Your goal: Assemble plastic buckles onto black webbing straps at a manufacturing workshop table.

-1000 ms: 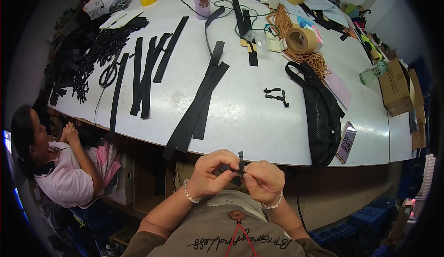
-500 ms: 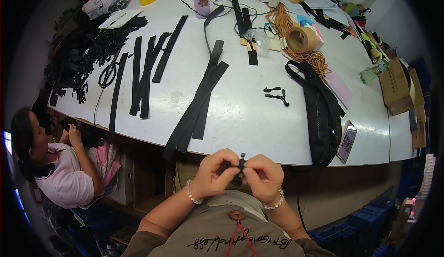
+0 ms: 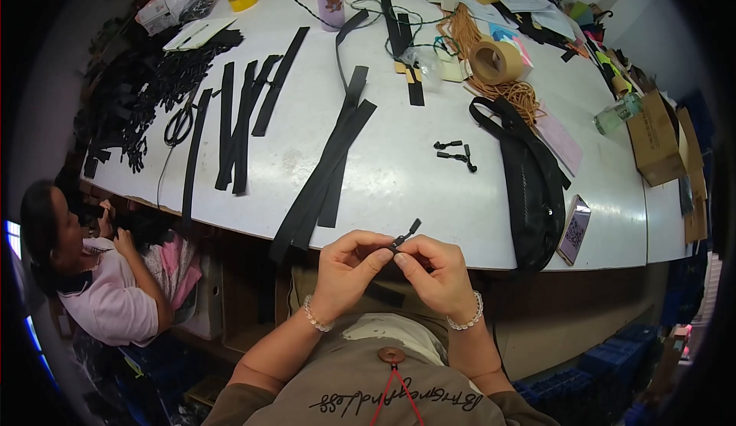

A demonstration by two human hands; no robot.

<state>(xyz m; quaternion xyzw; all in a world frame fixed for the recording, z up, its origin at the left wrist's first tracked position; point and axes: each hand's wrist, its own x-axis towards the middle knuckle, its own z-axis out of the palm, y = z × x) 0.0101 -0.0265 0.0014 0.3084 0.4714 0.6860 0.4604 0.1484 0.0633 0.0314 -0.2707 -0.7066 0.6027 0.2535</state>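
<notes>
Fingertips of our left hand (image 3: 349,269) and right hand (image 3: 437,273) pinch a small black zipper pull (image 3: 405,236) together, just off the white table's near edge (image 3: 429,246); long black straps (image 3: 326,177) overhang at ten o'clock.

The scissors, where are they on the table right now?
In the head view, the scissors lie on the left part of the white table, between the pile of black pieces and the black strips.
</notes>
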